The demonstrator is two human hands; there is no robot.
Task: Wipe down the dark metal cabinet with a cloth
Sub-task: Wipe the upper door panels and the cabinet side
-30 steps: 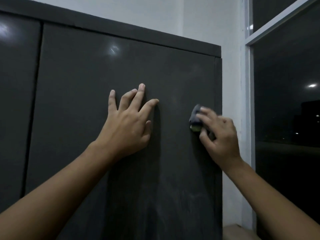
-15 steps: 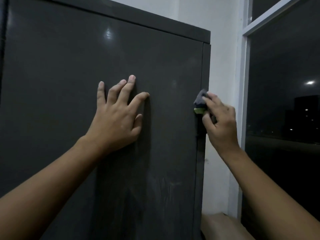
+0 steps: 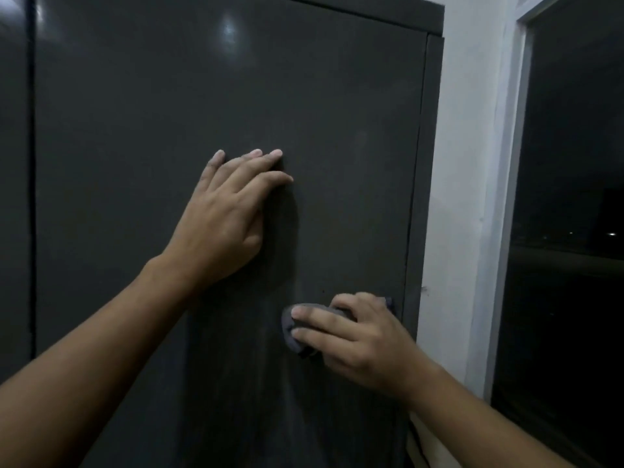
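Head view: the dark metal cabinet [image 3: 135,130] fills the frame, its matte grey door faintly streaked low down, with a soft glare near the top. A vertical seam [image 3: 33,197] runs at far left. The door's right edge meets a white wall [image 3: 472,163] beside a dark window [image 3: 574,197], and bare panel lies above both grips. The left grip [image 3: 223,224] rests flat on the door, fingers straight. The right grip [image 3: 364,342], lower and near the right edge, holds a small grey cloth [image 3: 288,327], seemingly bunched, against the door, fingers bent over it.
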